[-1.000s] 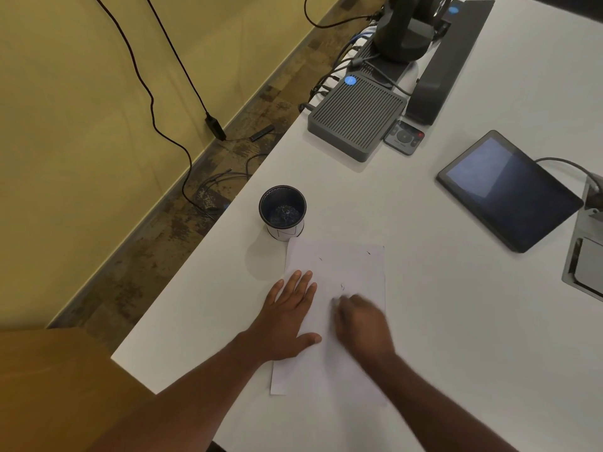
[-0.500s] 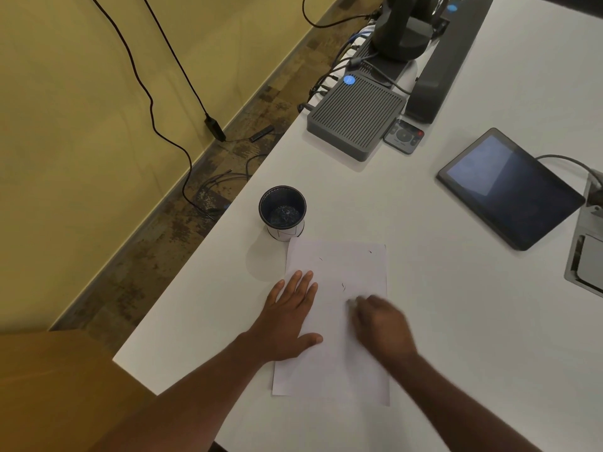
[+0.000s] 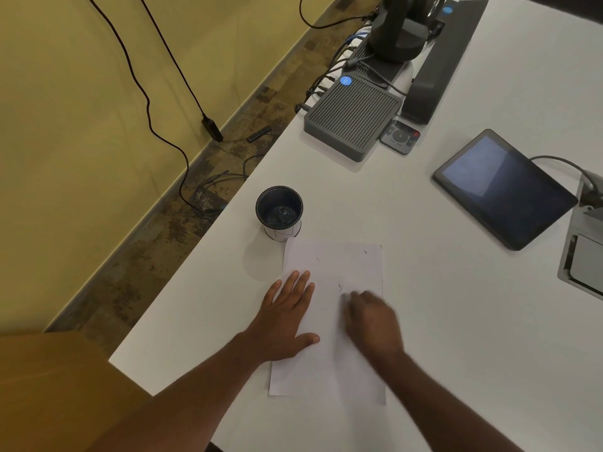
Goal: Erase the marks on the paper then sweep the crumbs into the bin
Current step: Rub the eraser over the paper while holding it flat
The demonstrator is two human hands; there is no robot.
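A white sheet of paper point(image 3: 336, 353) lies on the white table point(image 3: 456, 321) with a few small dark marks point(image 3: 340, 286) near its upper half. My left hand point(image 3: 287, 318) presses flat on the paper's left side, fingers straight and spread. Just below the middle mark, my right hand point(image 3: 372, 321) is on the paper, blurred by motion, its fingers curled down around what looks like a small pale eraser point(image 3: 348, 294) at the fingertips. A small dark round bin point(image 3: 279, 211) stands just beyond the paper's top left corner, with some dark bits inside.
A tablet point(image 3: 502, 187) lies at the right with a cable. A grey ribbed box point(image 3: 354, 119), a small remote point(image 3: 399, 137) and a black device point(image 3: 401, 31) stand at the back. A grey floor box sits at the right edge point(image 3: 584, 259). The table's left edge runs close to the bin.
My right hand has rubbed sideways over the paper, right and then back a little left. My left hand has stayed flat in place.
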